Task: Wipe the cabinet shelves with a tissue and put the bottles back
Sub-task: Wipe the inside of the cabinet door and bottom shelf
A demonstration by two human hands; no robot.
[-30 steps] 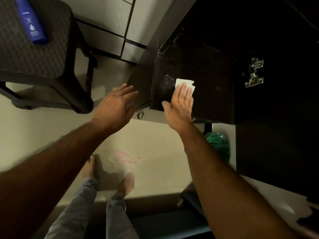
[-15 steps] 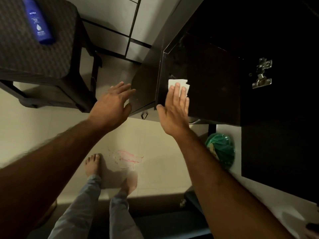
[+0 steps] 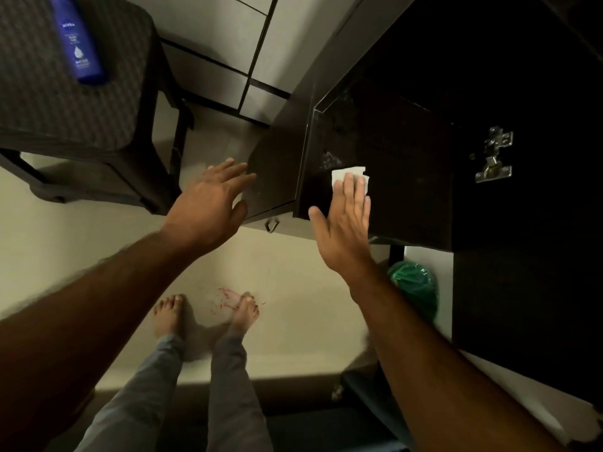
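Far L: dark stool (image 3: 65, 102) w/ woven-pattern top, on pale floor (image 3: 81, 243). Blue bottle (image 3: 80, 44) lies flat on stool top, white print on label, cap end out of frame.

Behind stool: light wall tiles (image 3: 215, 44) w/ dark grout lines, meeting floor.

L hand (image 3: 208, 203): palm down, fingers straight and loosely spread, thumb out to side. Holds nothing. Fingertips just beside the open cabinet door (image 3: 277, 171); contact cannot tell. A small metal handle (image 3: 272, 225) shows near the door's lower edge.

Below, centre: two bare feet (image 3: 169, 316) on floor, grey trouser legs (image 3: 143, 396). Faint red smear (image 3: 228, 295) on floor by the R foot.

R hand (image 3: 346, 223): flat, fingers pressed together and laid over the tissue (image 3: 347, 176), thumb stuck out to L. Tissue white, folded, pinned under fingertips against the dark shelf (image 3: 391, 158), near its L front part. Shelf surface glossy, dark brown; pale dusty smudge (image 3: 329, 158) just up-L of tissue.

R of shelf: cabinet side panel (image 3: 522, 223), dark, w/ a metal hinge (image 3: 494, 154). Interior above too dark to read.

Low R: green plastic bag (image 3: 416, 288) on floor under the cabinet, partly hidden by R forearm.
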